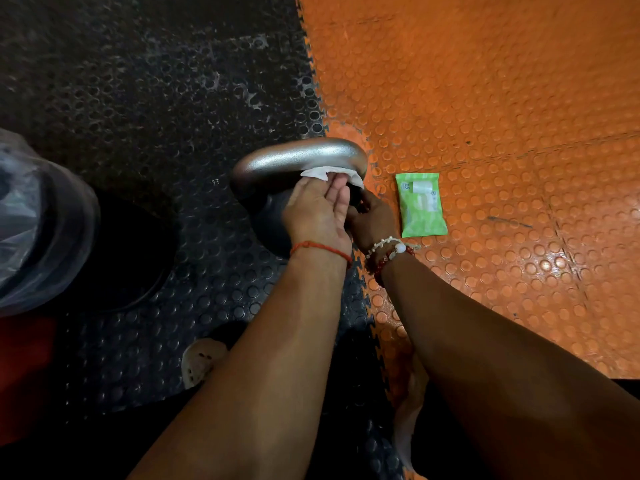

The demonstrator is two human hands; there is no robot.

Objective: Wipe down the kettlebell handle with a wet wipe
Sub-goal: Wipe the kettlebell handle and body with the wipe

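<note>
A kettlebell with a silver handle (pixel 294 157) and a black body (pixel 268 220) stands on the seam between the black and orange floor mats. My left hand (pixel 318 216) presses a white wet wipe (pixel 329 173) against the near side of the handle, towards its right end. My right hand (pixel 372 220) grips the kettlebell at the right base of the handle; its fingers are partly hidden behind my left hand. A green pack of wet wipes (pixel 420 204) lies flat on the orange mat just right of the kettlebell.
A bin lined with a clear plastic bag (pixel 34 220) stands at the left edge, beside a dark round disc (pixel 138 258) on the black studded mat (pixel 156 98). My sandalled foot (pixel 201 362) is below. Orange studded mat (pixel 502 98) fills the right.
</note>
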